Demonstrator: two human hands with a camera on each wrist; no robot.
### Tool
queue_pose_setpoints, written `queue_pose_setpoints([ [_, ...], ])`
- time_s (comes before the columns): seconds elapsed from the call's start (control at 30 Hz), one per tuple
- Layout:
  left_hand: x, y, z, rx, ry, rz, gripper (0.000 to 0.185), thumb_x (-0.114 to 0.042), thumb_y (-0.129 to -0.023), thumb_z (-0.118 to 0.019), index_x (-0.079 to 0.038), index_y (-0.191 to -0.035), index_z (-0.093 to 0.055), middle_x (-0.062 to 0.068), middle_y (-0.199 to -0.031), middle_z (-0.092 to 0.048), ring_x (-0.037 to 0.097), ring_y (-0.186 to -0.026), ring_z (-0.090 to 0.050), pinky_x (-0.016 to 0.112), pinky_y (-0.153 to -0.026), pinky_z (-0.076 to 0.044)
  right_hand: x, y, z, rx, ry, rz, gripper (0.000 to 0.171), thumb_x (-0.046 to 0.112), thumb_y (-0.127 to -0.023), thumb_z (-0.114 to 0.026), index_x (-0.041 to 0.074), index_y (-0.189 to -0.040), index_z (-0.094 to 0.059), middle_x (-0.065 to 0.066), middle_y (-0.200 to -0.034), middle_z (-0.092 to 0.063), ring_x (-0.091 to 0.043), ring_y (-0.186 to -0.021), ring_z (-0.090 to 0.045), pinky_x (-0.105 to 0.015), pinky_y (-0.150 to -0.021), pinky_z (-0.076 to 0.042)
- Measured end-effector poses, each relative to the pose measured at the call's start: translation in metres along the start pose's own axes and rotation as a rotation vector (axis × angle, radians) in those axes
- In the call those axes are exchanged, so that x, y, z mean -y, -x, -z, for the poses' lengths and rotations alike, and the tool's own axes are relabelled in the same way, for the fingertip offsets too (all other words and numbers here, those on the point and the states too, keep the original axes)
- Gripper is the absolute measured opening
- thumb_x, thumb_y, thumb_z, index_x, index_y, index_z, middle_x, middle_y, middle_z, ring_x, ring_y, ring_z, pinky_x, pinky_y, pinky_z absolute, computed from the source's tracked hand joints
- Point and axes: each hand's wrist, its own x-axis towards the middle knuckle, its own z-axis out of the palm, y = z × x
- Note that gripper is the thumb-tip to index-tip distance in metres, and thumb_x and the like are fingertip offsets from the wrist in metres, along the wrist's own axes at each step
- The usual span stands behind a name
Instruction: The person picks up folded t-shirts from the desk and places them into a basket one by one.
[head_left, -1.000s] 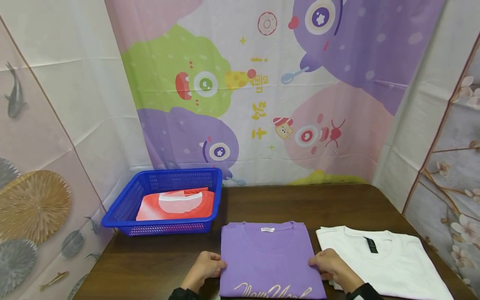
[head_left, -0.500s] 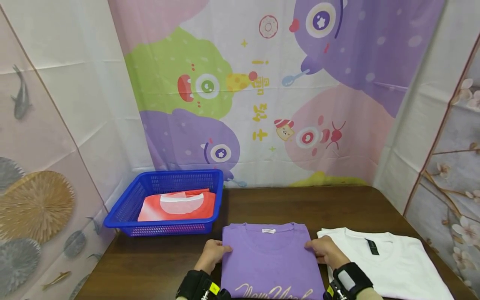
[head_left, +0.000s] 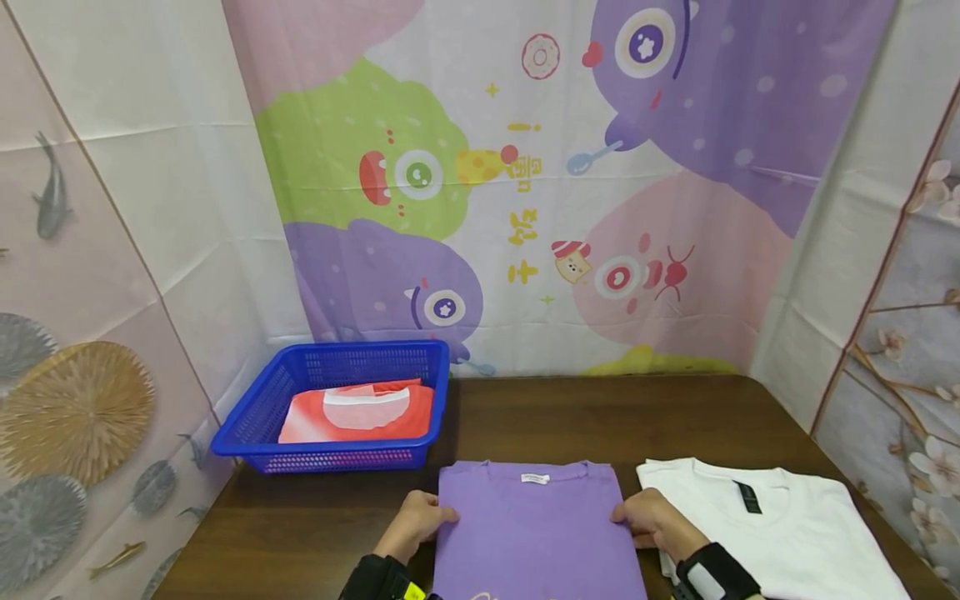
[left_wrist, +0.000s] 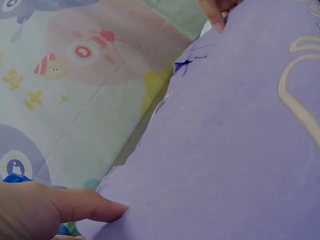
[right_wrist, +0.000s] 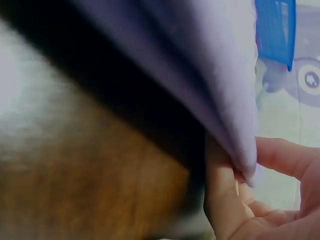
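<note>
Two sets of fingers pinch the side edges of the folded purple t-shirt (head_left: pixel 534 533): the left hand (head_left: pixel 417 521) on one edge, the right hand (head_left: pixel 651 521) on the other, lifting it off the surface (head_left: pixel 600 417). Folding looks finished. One orange garment (head_left: pixel 358 413) already lies in the blue basket (head_left: pixel 262 417), while the white t-shirt (head_left: pixel 780 525) waits just beside the purple one.

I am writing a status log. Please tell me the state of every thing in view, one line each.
purple T-shirt: folded, lifted at its edges
left hand: grips its left edge
right hand: pinches its right edge
white T-shirt: folded flat
blue basket: holds a folded red-and-white garment
</note>
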Motion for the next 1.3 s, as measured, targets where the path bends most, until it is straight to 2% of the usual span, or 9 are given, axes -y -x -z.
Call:
queue_pose_setpoints([
  [0.13, 0.0, 0.002, 0.003, 0.02, -0.006, 0.015, 0.03, -0.003, -0.077, -0.065, 0.019, -0.098, -0.061, 0.026, -0.099, -0.065, 0.025, -0.085, -0.063, 0.046, -0.082, -0.057, 0.0, 0.001, -0.002, 0.002, 0.013, -0.01, 0.022, -0.001, -0.076, -0.061, -0.009, -0.094, -0.053, -0.003, -0.071, -0.055, -0.015, -0.07, -0.06, -0.035, -0.068, -0.058],
  [0.3, -0.003, -0.003, 0.001, 0.047, 0.038, 0.051, 0.041, -0.005, -0.079, -0.067, 0.022, -0.108, -0.056, 0.034, -0.111, -0.062, 0.042, -0.102, -0.063, 0.055, -0.091, -0.052, 0.004, -0.004, -0.002, 0.037, -0.046, -0.008, 0.033, 0.001, -0.079, -0.062, -0.015, -0.105, -0.052, -0.007, -0.077, -0.065, -0.014, -0.071, -0.063, -0.036, -0.07, -0.059],
  [0.4, -0.004, -0.008, -0.002, 0.036, 0.047, 0.065, 0.048, -0.007, -0.079, -0.068, 0.022, -0.113, -0.053, 0.037, -0.118, -0.058, 0.048, -0.11, -0.058, 0.059, -0.095, -0.048, 0.006, -0.008, -0.001, 0.07, -0.092, -0.009, 0.036, 0.002, -0.079, -0.061, -0.017, -0.108, -0.051, -0.008, -0.078, -0.069, -0.013, -0.07, -0.065, -0.036, -0.071, -0.059],
  [0.53, -0.005, -0.012, -0.008, -0.01, 0.062, 0.058, 0.052, -0.008, -0.078, -0.067, 0.024, -0.116, -0.05, 0.039, -0.12, -0.055, 0.051, -0.112, -0.056, 0.061, -0.098, -0.045, 0.008, -0.013, -0.001, 0.086, -0.119, -0.014, 0.042, 0.003, -0.08, -0.061, -0.019, -0.114, -0.049, -0.01, -0.082, -0.068, -0.014, -0.071, -0.064, -0.036, -0.073, -0.059],
  [0.8, -0.005, -0.012, -0.018, -0.119, 0.068, 0.034, 0.048, -0.008, -0.078, -0.068, 0.024, -0.11, -0.053, 0.036, -0.111, -0.06, 0.046, -0.103, -0.06, 0.056, -0.094, -0.048, 0.008, -0.011, -0.007, -0.001, -0.103, 0.033, 0.035, 0.0, -0.077, -0.063, -0.018, -0.105, -0.053, -0.009, -0.08, -0.066, -0.014, -0.068, -0.063, -0.035, -0.067, -0.058],
  [1.0, -0.01, -0.007, -0.02, -0.143, 0.067, -0.002, 0.044, -0.008, -0.079, -0.067, 0.022, -0.109, -0.057, 0.035, -0.11, -0.062, 0.043, -0.099, -0.063, 0.055, -0.09, -0.05, 0.01, -0.005, -0.009, -0.066, -0.078, 0.083, 0.006, 0.0, -0.075, -0.064, -0.002, -0.077, -0.059, -0.005, -0.075, -0.062, -0.015, -0.066, -0.061, -0.033, -0.062, -0.055],
  [1.1, -0.013, -0.004, -0.02, -0.151, 0.07, -0.029, 0.04, -0.009, -0.08, -0.067, 0.02, -0.107, -0.059, 0.033, -0.107, -0.064, 0.039, -0.094, -0.064, 0.053, -0.086, -0.052, 0.012, -0.002, -0.01, -0.074, -0.059, 0.113, 0.006, 0.0, -0.075, -0.064, 0.0, -0.07, -0.059, -0.003, -0.072, -0.06, -0.015, -0.065, -0.059, -0.031, -0.06, -0.053],
  [1.17, -0.015, -0.002, -0.019, -0.154, 0.072, -0.04, 0.039, -0.009, -0.081, -0.067, 0.019, -0.107, -0.06, 0.032, -0.106, -0.065, 0.038, -0.094, -0.065, 0.053, -0.085, -0.053, 0.014, 0.0, -0.01, -0.084, -0.038, 0.131, 0.006, 0.001, -0.075, -0.064, -0.005, -0.077, -0.062, -0.004, -0.072, -0.061, -0.015, -0.065, -0.058, -0.03, -0.059, -0.052],
  [1.3, -0.019, 0.002, -0.019, -0.173, 0.077, -0.068, 0.037, -0.01, -0.081, -0.069, 0.017, -0.105, -0.062, 0.03, -0.105, -0.066, 0.035, -0.093, -0.065, 0.051, -0.084, -0.053, 0.019, 0.004, -0.009, -0.111, 0.021, 0.154, 0.026, 0.004, -0.076, -0.065, -0.014, -0.096, -0.063, -0.01, -0.079, -0.063, -0.017, -0.07, -0.058, -0.03, -0.059, -0.05],
])
